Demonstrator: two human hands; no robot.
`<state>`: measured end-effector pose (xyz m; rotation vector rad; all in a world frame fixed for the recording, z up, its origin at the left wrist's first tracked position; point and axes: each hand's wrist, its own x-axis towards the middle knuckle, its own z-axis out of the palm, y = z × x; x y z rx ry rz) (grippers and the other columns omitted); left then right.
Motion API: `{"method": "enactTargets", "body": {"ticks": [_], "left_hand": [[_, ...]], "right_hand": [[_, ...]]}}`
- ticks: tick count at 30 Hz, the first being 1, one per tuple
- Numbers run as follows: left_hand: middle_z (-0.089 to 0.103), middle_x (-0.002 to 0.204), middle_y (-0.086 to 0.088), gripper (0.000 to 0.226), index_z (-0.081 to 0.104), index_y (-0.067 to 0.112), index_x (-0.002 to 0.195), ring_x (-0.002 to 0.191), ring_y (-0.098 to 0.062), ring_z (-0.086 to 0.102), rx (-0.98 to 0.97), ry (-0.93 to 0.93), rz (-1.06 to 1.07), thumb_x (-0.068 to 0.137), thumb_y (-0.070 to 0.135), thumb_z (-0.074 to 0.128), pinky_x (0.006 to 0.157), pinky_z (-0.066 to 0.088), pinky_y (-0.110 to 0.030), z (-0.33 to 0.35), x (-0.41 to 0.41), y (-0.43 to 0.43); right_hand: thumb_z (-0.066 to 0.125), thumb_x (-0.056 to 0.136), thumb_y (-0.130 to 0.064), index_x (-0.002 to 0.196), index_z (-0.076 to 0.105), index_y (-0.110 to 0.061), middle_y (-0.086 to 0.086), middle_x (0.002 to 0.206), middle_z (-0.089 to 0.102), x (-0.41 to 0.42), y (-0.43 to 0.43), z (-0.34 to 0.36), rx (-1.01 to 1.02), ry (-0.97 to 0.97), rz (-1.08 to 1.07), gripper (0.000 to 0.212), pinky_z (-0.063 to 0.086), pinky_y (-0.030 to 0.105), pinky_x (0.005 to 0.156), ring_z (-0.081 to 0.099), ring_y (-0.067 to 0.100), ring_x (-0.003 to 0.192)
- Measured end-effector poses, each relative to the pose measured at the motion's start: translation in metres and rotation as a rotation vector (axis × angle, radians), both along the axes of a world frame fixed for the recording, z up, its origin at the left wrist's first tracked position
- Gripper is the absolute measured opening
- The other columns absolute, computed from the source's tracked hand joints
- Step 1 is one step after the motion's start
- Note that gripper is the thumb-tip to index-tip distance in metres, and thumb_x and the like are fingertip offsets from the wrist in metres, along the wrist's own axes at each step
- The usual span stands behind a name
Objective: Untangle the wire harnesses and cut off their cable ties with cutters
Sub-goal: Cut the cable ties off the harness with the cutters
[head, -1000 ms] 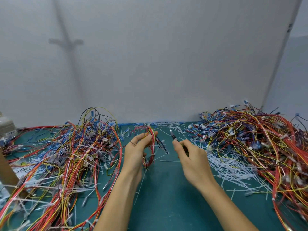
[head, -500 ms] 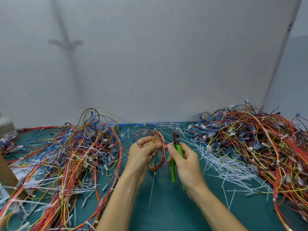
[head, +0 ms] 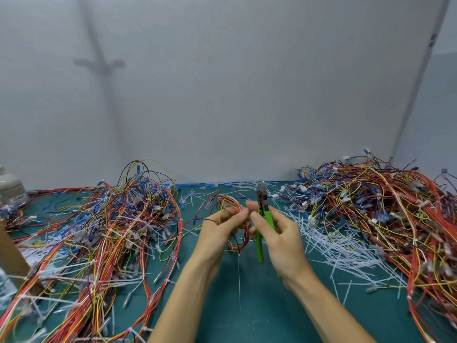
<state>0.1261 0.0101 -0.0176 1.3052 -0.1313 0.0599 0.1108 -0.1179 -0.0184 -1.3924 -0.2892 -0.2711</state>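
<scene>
Beside harness (head: pixel 222 200) and cutters (head: pixel 266 215), left pile (head: pixel 111 226), right pile (head: pixel 383 214), cut ties (head: pixel 333 248)

The right hand (head: pixel 282 243) hides the cutters' (head: pixel 262 200) handles within its grip; the left hand (head: pixel 217 231) covers the harness coil (head: pixel 223 200) where it pinches.

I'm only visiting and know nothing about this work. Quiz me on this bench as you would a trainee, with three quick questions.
1. True or false: the right hand holds the green-handled cutters, tip pointing toward the wall.
2. What hangs from the small harness gripped by the left hand? A) a long cable tie B) a key C) a spoon
3. Fill in: the heap of loose white ties lies on the person's ___ side.
Key: 1 true; 2 A; 3 right.
</scene>
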Motion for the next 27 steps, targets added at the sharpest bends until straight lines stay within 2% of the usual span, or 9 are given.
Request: {"method": "enactTargets", "body": {"ticks": [3,5,8,12,15,18,21,24,27], "left_hand": [[0.076,0.087,-0.005,0.009,0.077,0.021,0.076,0.082,-0.014,0.064,-0.022,0.019,0.019,0.080,0.026,0.070,0.081,0.044,-0.030,0.002,0.001,0.005],[0.076,0.085,-0.004,0.013,0.077,0.018,0.080,0.081,-0.010,0.067,-0.043,0.025,0.022,0.076,0.028,0.069,0.078,0.046,-0.025,0.002,0.002,0.006],[0.075,0.079,-0.001,0.016,0.074,0.016,0.084,0.076,-0.007,0.069,-0.055,0.038,-0.013,0.074,0.027,0.067,0.074,0.047,-0.023,0.003,0.003,0.007],[0.076,0.088,-0.004,0.021,0.072,0.014,0.091,0.085,-0.013,0.065,-0.100,0.077,-0.029,0.075,0.026,0.067,0.089,0.045,-0.032,0.001,0.004,0.007],[0.076,0.096,-0.005,0.016,0.070,0.014,0.096,0.091,-0.015,0.065,-0.138,0.068,-0.007,0.083,0.022,0.064,0.089,0.045,-0.032,0.001,0.005,0.007],[0.076,0.097,-0.003,0.012,0.072,0.015,0.096,0.084,-0.008,0.067,-0.121,0.054,0.047,0.091,0.018,0.061,0.077,0.045,-0.024,0.001,0.005,0.007],[0.075,0.085,0.005,0.012,0.075,0.016,0.095,0.068,0.001,0.062,-0.092,0.037,0.079,0.092,0.017,0.063,0.068,0.044,-0.019,0.000,0.005,0.006],[0.074,0.089,0.005,0.015,0.077,0.018,0.095,0.072,-0.001,0.062,-0.051,0.010,0.100,0.092,0.015,0.063,0.064,0.047,-0.015,-0.001,0.004,0.006],[0.073,0.087,0.005,0.019,0.079,0.024,0.086,0.072,-0.002,0.062,-0.027,-0.009,0.115,0.092,0.015,0.064,0.064,0.048,-0.016,-0.001,0.003,0.006]], "right_hand": [[0.061,0.095,-0.014,0.111,0.068,-0.029,-0.012,0.074,0.068,0.004,-0.004,0.000,0.037,0.047,-0.037,0.023,0.053,0.020,0.071,0.058,0.001,0.066],[0.060,0.096,-0.015,0.110,0.066,-0.033,-0.010,0.070,0.062,0.008,-0.007,-0.001,0.033,0.068,-0.080,0.024,0.054,0.022,0.071,0.058,0.004,0.065],[0.059,0.096,-0.013,0.097,0.066,-0.025,0.001,0.074,0.056,0.012,-0.012,-0.002,0.029,0.091,-0.121,0.014,0.054,0.027,0.068,0.059,0.006,0.062],[0.059,0.097,-0.014,0.097,0.066,-0.027,-0.002,0.076,0.060,0.015,-0.012,-0.006,0.018,0.103,-0.154,0.015,0.055,0.028,0.070,0.060,0.009,0.065],[0.058,0.097,-0.018,0.098,0.068,-0.028,-0.006,0.075,0.065,0.015,-0.010,-0.007,-0.026,0.119,-0.202,0.014,0.055,0.037,0.075,0.061,0.011,0.065],[0.054,0.100,-0.025,0.091,0.069,-0.022,-0.003,0.070,0.062,0.014,-0.011,-0.007,-0.138,0.112,-0.119,0.018,0.052,0.043,0.070,0.058,0.014,0.062],[0.047,0.102,-0.036,0.088,0.069,-0.021,-0.006,0.067,0.063,0.014,-0.012,-0.011,-0.427,0.060,-0.121,0.031,0.050,0.035,0.067,0.058,0.008,0.058],[0.045,0.102,-0.039,0.086,0.069,-0.020,-0.009,0.066,0.063,0.013,-0.016,-0.012,-0.642,-0.018,-0.144,0.035,0.047,0.031,0.066,0.056,0.004,0.059],[0.044,0.101,-0.041,0.087,0.070,-0.022,-0.009,0.067,0.063,0.015,-0.022,-0.010,-0.707,-0.012,-0.134,0.035,0.049,0.035,0.069,0.058,0.007,0.062]]}}
